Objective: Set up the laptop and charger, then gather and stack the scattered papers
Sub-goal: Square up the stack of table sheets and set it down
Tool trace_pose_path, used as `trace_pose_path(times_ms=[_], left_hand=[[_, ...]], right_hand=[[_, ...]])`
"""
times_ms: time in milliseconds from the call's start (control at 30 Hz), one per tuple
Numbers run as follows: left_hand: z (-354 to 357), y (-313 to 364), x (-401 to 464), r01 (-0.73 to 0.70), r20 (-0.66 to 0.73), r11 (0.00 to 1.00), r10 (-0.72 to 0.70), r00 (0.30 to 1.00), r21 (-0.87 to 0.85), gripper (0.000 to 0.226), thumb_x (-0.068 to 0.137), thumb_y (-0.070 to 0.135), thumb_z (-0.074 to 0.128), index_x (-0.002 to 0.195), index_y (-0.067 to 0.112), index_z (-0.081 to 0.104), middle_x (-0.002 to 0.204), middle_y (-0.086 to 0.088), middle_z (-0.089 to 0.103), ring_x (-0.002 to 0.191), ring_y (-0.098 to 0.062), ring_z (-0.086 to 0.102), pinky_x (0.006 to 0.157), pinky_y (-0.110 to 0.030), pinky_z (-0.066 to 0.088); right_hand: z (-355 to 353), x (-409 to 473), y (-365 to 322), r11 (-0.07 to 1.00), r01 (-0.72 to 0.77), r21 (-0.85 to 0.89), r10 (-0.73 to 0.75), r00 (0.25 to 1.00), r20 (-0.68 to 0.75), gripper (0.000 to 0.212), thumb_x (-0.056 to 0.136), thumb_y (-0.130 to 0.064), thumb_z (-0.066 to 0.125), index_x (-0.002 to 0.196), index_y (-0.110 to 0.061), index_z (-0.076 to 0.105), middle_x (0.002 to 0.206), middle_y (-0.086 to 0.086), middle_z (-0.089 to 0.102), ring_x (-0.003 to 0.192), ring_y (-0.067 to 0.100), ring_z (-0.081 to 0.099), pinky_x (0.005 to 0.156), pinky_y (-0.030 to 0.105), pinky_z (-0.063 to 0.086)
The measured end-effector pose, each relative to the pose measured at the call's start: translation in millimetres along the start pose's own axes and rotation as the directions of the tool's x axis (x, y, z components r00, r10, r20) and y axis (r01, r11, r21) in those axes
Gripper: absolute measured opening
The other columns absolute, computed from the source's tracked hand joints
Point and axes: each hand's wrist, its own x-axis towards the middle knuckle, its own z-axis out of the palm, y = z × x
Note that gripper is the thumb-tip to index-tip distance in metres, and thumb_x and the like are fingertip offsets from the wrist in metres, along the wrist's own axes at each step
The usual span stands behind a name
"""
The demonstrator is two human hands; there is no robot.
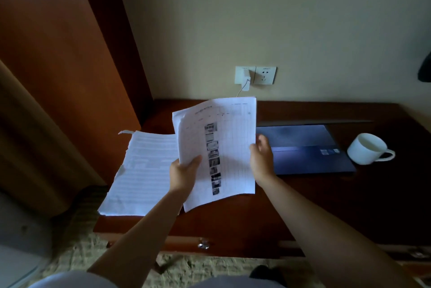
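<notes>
White gridded papers (pixel 229 145) with a photo column, gripped by left hand (pixel 184 172) and right hand (pixel 262 155).

A sheaf of gridded papers (pixel 229 147) with a column of small photos is held raised and tilted above the desk (pixel 233 222); a second stack of lined papers (pixel 142 171) lies flat at the desk's left edge, overhanging it; the blue laptop (pixel 305 147) sits open near the back edge, right of the sheaf; the white charger (pixel 246 80) is plugged into the wall socket (pixel 255 75).
</notes>
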Motion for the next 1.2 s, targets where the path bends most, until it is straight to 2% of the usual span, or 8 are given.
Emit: trace_pose_path(times_ms=[233,333,400,467,567,667,1000,1200], left_hand=[[4,35,32,-0.030,0.238,0.962,-0.036,0.970,0.270,0.019,0.084,-0.005,0.062,0.068,0.006,0.061,0.056,0.001,0.064,0.063,-0.025,0.059,0.056,-0.030,0.049],[26,33,40,-0.278,0.458,0.676,-0.100,0.883,0.683,0.027,0.087,0.013,0.064,0.108,-0.002,0.059,0.103,-0.015,0.066,0.095,-0.032,0.062,0.082,-0.039,0.051],[47,25,38,-0.474,0.573,0.438,-0.123,0.810,0.764,0.039,0.089,0.024,0.062,0.123,0.005,0.058,0.120,-0.012,0.063,0.108,-0.027,0.060,0.088,-0.033,0.048],[73,18,28,-0.584,0.656,0.354,-0.123,0.745,0.730,0.038,0.092,0.026,0.058,0.127,0.011,0.057,0.127,-0.007,0.060,0.114,-0.023,0.057,0.092,-0.030,0.045],[110,6,18,-0.660,0.757,0.421,-0.110,0.644,0.623,0.033,0.094,0.023,0.056,0.124,0.009,0.061,0.136,-0.003,0.054,0.119,-0.022,0.053,0.104,-0.030,0.040],[136,-2,20,-0.669,0.754,0.356,-0.226,0.617,0.653,0.045,0.097,0.034,0.050,0.135,0.011,0.051,0.149,-0.003,0.039,0.135,-0.023,0.039,0.110,-0.030,0.028],[174,-17,23,-0.671,0.685,0.192,-0.376,0.624,0.716,0.041,0.098,0.033,0.047,0.129,0.007,0.054,0.132,-0.013,0.051,0.118,-0.026,0.053,0.098,-0.032,0.042],[188,-5,32,-0.613,0.629,0.200,-0.442,0.640,0.764,0.041,0.097,0.028,0.051,0.131,0.004,0.051,0.131,-0.012,0.056,0.117,-0.026,0.054,0.083,-0.025,0.038]], right_hand=[[-56,69,-7,0.993,-0.114,0.031,0.118,0.971,-0.209,0.026,0.096,-0.019,0.045,0.091,-0.007,0.068,0.102,0.012,0.065,0.103,0.029,0.058,0.090,0.040,0.043],[-79,95,-10,0.977,-0.188,-0.096,0.178,0.978,-0.104,0.021,0.087,-0.019,0.055,0.067,-0.017,0.060,0.085,0.014,0.064,0.085,0.028,0.059,0.073,0.036,0.044],[-91,102,-9,0.966,-0.179,-0.186,0.180,0.984,-0.011,0.016,0.087,-0.019,0.061,0.076,-0.009,0.067,0.081,0.013,0.063,0.079,0.026,0.056,0.067,0.031,0.040],[-100,108,-5,0.946,-0.093,-0.309,0.107,0.994,0.030,0.026,0.088,-0.021,0.061,0.084,0.003,0.070,0.083,0.021,0.067,0.077,0.033,0.059,0.066,0.031,0.038],[-105,112,4,0.922,0.066,-0.381,-0.046,0.997,0.063,0.035,0.091,-0.025,0.058,0.082,0.008,0.067,0.084,0.026,0.067,0.084,0.040,0.062,0.067,0.037,0.044],[-107,115,7,0.916,0.146,-0.374,-0.128,0.989,0.074,0.035,0.092,-0.025,0.057,0.078,0.005,0.068,0.080,0.022,0.069,0.081,0.036,0.064,0.074,0.040,0.050],[-105,134,2,0.892,0.302,-0.336,-0.296,0.953,0.070,0.037,0.094,-0.023,0.056,0.071,0.005,0.063,0.063,0.016,0.062,0.061,0.029,0.054,0.057,0.036,0.039],[-90,185,-42,0.901,0.312,-0.300,-0.305,0.950,0.070,0.042,0.096,-0.023,0.053,0.072,0.009,0.062,0.067,0.020,0.064,0.065,0.033,0.059,0.058,0.033,0.039]])
